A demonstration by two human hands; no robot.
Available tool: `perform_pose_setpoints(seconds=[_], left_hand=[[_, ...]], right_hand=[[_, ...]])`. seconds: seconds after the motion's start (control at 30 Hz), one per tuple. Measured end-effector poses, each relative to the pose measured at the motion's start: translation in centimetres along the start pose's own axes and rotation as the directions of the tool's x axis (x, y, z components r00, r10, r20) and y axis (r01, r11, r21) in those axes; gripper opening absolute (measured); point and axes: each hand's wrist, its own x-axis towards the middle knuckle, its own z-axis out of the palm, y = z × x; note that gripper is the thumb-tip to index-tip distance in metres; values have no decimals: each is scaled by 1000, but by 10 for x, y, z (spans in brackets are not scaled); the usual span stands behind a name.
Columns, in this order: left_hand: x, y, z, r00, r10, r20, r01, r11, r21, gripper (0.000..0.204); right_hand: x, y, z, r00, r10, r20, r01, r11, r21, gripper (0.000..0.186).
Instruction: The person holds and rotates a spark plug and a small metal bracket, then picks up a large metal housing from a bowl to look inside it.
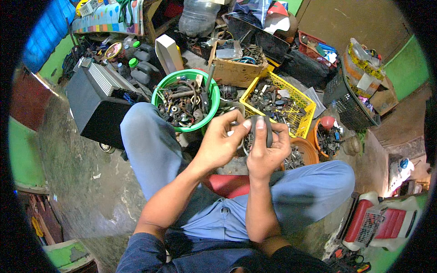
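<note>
My right hand [267,150] grips a dark grey, curved, flat piece [266,132] upright, its thumb lying along the near face and its fingers curled round the far side. My left hand [223,141] is closed at the piece’s left edge, thumb tip against it and the other fingers bent; what lies inside those fingers is partly hidden. Just beyond my hands are a green basin [210,118] of mixed metal and rubber parts, a yellow crate [309,111] of small dark parts, and an orange bowl [309,150] of small metal pieces.
A black cabinet [88,107] stands left, with jugs [141,73] behind. A cardboard box [232,73] and black basket [346,109] stand at the back. My bent legs frame the work. A red-and-white item [378,218] sits lower right.
</note>
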Motion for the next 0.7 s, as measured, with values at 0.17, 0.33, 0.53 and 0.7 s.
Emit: perform_pose_setpoints(seconds=[0.17, 0.33, 0.53, 0.7], left_hand=[[1, -4, 2, 977, 202, -73, -188, 969, 163, 22], [5, -2, -5, 966, 239, -100, -227, 967, 116, 20], [-2, -7, 2, 931, 338, -139, -309, 931, 195, 20], [-3, -4, 3, 854, 521, -17, -489, 813, 316, 16]], right_hand=[[2, 5, 4, 996, -87, -37, 88, 996, 16, 14], [-3, -3, 8, 997, -77, -23, 76, 996, -38, 13], [1, -13, 10, 994, -110, -5, 109, 986, -129, 15], [15, -20, 11, 999, -35, -16, 33, 994, -106, 15]])
